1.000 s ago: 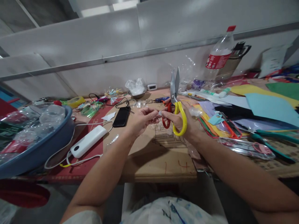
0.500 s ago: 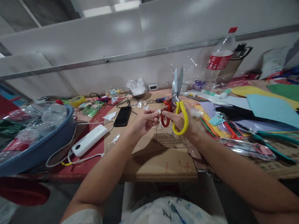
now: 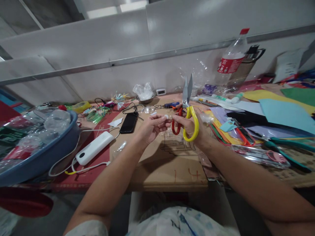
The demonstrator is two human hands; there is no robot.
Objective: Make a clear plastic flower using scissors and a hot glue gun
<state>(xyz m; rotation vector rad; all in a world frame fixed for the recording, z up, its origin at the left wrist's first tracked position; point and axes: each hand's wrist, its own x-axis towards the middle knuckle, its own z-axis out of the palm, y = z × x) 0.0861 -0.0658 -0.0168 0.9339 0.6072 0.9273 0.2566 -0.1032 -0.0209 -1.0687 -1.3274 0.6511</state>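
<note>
Scissors (image 3: 186,103) had shifted slightly rightward with the right hand (image 3: 190,126), whose curled fingers gripped the handles, blades upward, presumably keeping its thumb free. Close by, the left hand (image 3: 154,128) pinched a small white piece (image 3: 166,116) above the cardboard-topped desk (image 3: 152,177), facing a pale wall (image 3: 103,86).

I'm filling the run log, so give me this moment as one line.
left hand: pinching white piece | right hand: holding scissors, blades upward, parted | left side: phone, power bank | back right: bottle
</note>
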